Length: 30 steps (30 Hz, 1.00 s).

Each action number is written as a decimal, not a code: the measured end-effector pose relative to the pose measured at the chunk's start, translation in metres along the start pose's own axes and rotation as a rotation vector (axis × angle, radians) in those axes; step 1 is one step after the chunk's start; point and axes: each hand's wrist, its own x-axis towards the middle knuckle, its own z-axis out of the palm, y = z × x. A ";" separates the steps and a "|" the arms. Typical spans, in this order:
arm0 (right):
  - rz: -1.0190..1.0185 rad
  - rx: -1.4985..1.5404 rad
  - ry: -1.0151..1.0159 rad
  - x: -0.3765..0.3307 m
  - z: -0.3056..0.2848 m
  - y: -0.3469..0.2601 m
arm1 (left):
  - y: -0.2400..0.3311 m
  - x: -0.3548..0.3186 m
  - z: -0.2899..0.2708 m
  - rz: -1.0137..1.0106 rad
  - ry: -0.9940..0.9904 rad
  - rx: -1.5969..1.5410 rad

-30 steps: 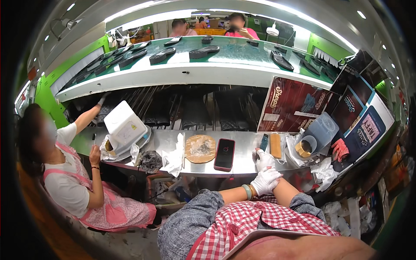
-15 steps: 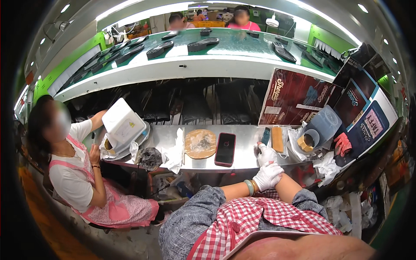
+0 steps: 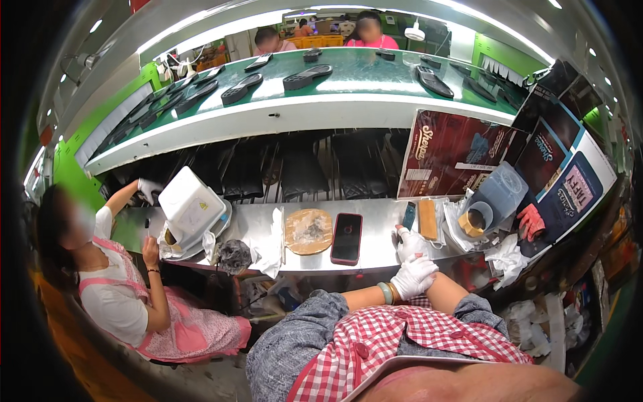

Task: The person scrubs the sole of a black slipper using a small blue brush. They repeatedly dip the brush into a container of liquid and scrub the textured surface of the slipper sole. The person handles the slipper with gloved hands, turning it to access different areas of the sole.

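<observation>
Both my hands wear white gloves and sit together at the near edge of the metal worktable (image 3: 315,263). My left hand (image 3: 414,276), with bangles at its wrist, lies across my right wrist, its fingers closed around it. Beyond it, my right hand (image 3: 409,245) rests at the table edge with its fingers curled and no object visible in them. Nearest to it are a small dark flat item (image 3: 409,213) and a tan rectangular block (image 3: 427,220). Left of my hands lie a phone (image 3: 347,239) in a red-edged case and a round tan board (image 3: 308,232) with a worn grey middle.
A co-worker (image 3: 124,288) sits at my left beside a white plastic container (image 3: 192,204). White cloth (image 3: 270,244) and a dark crumpled bundle (image 3: 234,256) lie nearby. Cartons (image 3: 455,151) and a clear tub (image 3: 502,189) stand right. Shoe soles (image 3: 308,77) lie on the green conveyor (image 3: 375,75).
The co-worker's far gloved hand has left the white container and reaches out beyond it, blurred. My view has shifted slightly. My hands stay clasped in nearly the same spot.
</observation>
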 end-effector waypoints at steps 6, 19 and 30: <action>0.082 0.059 -0.045 0.000 0.010 0.008 | 0.013 0.028 -0.025 -0.139 -0.299 -0.062; 0.041 0.144 -0.058 0.011 -0.009 0.000 | -0.143 0.265 -0.377 -0.361 0.293 1.122; 0.048 0.111 -0.094 0.013 -0.013 -0.002 | -0.242 0.253 -0.455 -0.769 0.086 0.782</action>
